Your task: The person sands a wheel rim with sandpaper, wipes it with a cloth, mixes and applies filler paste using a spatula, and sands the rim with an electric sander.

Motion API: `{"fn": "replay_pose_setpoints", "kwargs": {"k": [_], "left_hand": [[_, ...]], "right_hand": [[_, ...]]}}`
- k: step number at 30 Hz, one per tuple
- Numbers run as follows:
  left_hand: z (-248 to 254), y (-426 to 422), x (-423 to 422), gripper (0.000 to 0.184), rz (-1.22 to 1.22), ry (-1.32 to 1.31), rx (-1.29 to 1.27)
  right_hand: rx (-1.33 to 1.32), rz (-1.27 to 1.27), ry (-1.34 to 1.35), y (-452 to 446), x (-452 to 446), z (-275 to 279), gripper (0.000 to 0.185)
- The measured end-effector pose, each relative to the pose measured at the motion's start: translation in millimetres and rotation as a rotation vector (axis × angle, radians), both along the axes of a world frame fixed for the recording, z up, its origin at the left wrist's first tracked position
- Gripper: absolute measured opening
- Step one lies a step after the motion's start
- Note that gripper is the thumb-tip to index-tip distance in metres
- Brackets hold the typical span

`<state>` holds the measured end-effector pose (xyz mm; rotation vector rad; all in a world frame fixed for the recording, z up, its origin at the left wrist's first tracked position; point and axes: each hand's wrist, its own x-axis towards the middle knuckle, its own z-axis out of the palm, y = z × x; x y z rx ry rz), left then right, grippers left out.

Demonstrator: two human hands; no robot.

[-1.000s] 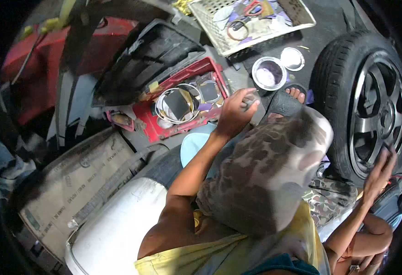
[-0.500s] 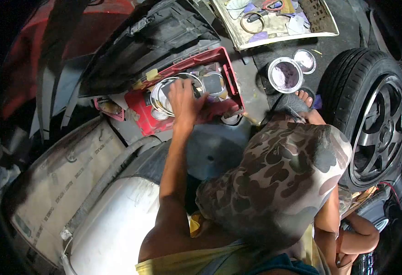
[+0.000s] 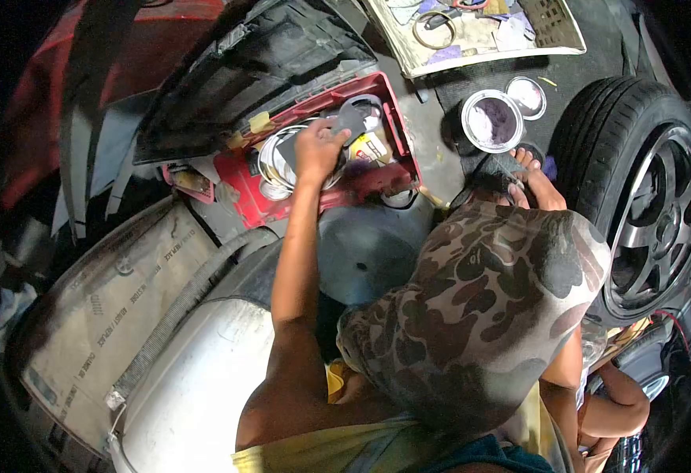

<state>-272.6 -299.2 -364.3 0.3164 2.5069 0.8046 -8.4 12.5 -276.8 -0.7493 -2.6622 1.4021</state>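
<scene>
My left hand (image 3: pixel 319 154) reaches into an open red toolbox (image 3: pixel 408 146). Its thumb and fingers are pinched on a dark grey flat piece (image 3: pixel 352 121), which looks like sandpaper. Beside and below the hand lie a coil of white cable (image 3: pixel 270 162) and a yellow-labelled packet (image 3: pixel 367 147). My right hand (image 3: pixel 545 191) is beyond my camouflage-covered knee, beside my foot (image 3: pixel 524 156) and a dark shoe. Its fingers are bent, and what they hold, if anything, I cannot make out. Close by stands an open can (image 3: pixel 491 121) with pale purple stuff inside.
The can's lid (image 3: pixel 526 97) lies beside it on a dark mat. A whitish crate (image 3: pixel 495 61) of scraps and a tape ring stands at the back. To the right is a wheel (image 3: pixel 637 197); the toolbox's black lid (image 3: pixel 255 71) leans open. Another person's bent limb (image 3: pixel 618 402) shows lower right.
My left hand has closed on the dark grey piece and shifted it up and left, uncovering the yellow-labelled packet. My right hand's fingers have come further into view near the foot.
</scene>
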Motion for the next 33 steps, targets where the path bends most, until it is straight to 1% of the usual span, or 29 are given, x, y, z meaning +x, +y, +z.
{"fn": "replay_pose_setpoints", "kwargs": {"k": [1,2,3,4,5,6,7,9,10,12,13,14,15,16,17,19,20,22,23,25,26,27,28,29,30,31,33], "left_hand": [[17.8,1.9,-2.8,0.049,0.273,-0.321,0.242],[34.9,2.7,-4.8,0.049,0.350,-0.469,0.310],[44.6,3.6,-2.6,0.049,0.350,-0.465,0.311],[51.5,5.1,1.4,0.051,0.323,-0.423,0.380],[55.0,5.0,4.6,0.052,0.297,-0.382,0.449],[57.3,4.5,5.8,0.054,0.243,-0.340,0.440],[61.6,4.4,6.7,0.054,0.244,-0.339,0.441],[72.8,3.8,7.5,0.053,0.156,-0.381,0.408],[75.3,-1.5,7.4,0.053,0.158,-0.379,0.409],[80.4,-17.9,1.4,0.043,0.137,-0.131,0.251],[84.5,-27.8,-6.0,0.028,0.183,0.135,0.097],[80.7,-45.3,-14.7,0.024,0.375,0.256,0.068],[80.6,-56.2,-20.7,0.028,0.482,0.437,-0.045],[61.8,-82.6,-32.6,0.031,0.553,0.532,-0.167],[40.7,-109.7,-41.2,0.034,0.520,0.558,-0.273],[-2.8,-150.5,-56.1,0.036,0.570,0.427,-0.432],[-19.4,-159.6,-57.8,0.036,0.564,0.424,-0.431],[-36.3,-157.1,-55.4,0.035,0.766,0.084,-0.003],[-41.8,-158.0,-55.6,0.035,0.763,0.079,0.000],[-20.2,-139.3,-49.7,0.030,0.498,0.146,-0.232],[0.8,-116.9,-40.6,0.034,0.362,0.310,-0.353],[17.9,-92.6,-28.7,0.028,0.286,0.573,-0.420],[36.3,-69.7,-22.5,0.025,0.228,0.770,-0.415],[50.2,-48.8,-16.9,0.022,0.167,0.966,-0.405],[55.5,-31.1,-9.0,0.020,0.140,0.896,-0.232],[57.6,-15.7,0.3,0.018,0.114,0.823,-0.061],[57.0,13.3,21.9,0.023,-0.024,0.335,0.041]], "right_hand": [[-0.016,-0.007,0.002,-0.4,-3.1,0.1,0.018],[-0.015,-0.005,0.005,-1.0,-6.8,-0.4,0.018],[-0.081,-0.013,-0.006,-2.0,-10.0,-1.2,0.019],[-0.147,-0.023,-0.020,-3.0,-12.1,-1.8,0.020],[-0.147,-0.022,-0.021,-5.4,-16.1,-2.8,0.020],[-0.124,-0.006,-0.022,-8.8,-21.8,-3.8,0.021],[-0.101,0.010,-0.023,-12.3,-26.5,-3.4,0.022],[-0.144,0.026,-0.033,-16.6,-34.8,1.9,0.023],[-0.155,0.055,-0.028,-19.0,-38.2,3.6,0.024],[-0.163,0.101,-0.010,-20.7,-39.7,0.4,0.025],[-0.162,0.099,-0.010,-20.5,-37.1,-1.8,0.025],[-0.142,0.110,-0.030,-20.0,-34.2,-3.6,0.025],[-0.123,0.123,-0.049,-19.6,-32.5,-5.7,0.024],[-0.123,0.123,-0.044,-19.7,-30.9,-6.9,0.024],[-0.154,0.092,-0.065,-20.0,-28.1,-7.4,0.025],[-0.186,0.058,-0.088,-19.1,-21.4,-14.4,0.025],[-0.179,0.044,-0.110,-18.6,-16.3,-21.0,0.025],[-0.165,0.022,-0.142,-16.7,-11.8,-18.7,0.026],[-0.178,0.015,-0.133,-15.6,-11.9,-16.7,0.026],[-0.195,0.011,-0.123,-15.4,-12.6,-16.3,0.025],[-0.187,0.020,-0.118,-14.7,-11.2,-19.5,0.025],[-0.181,0.029,-0.113,-14.8,-10.8,-21.8,0.025],[-0.184,0.031,-0.116,-15.6,-13.3,-18.8,0.025],[-0.203,0.027,-0.173,-15.7,-18.1,-12.5,0.025],[-0.221,0.022,-0.230,-15.6,-21.0,-9.1,0.025],[-0.222,0.024,-0.232,-16.8,-21.5,-11.0,0.025],[-0.174,0.062,-0.159,-18.2,-23.1,-15.6,0.025]]}}
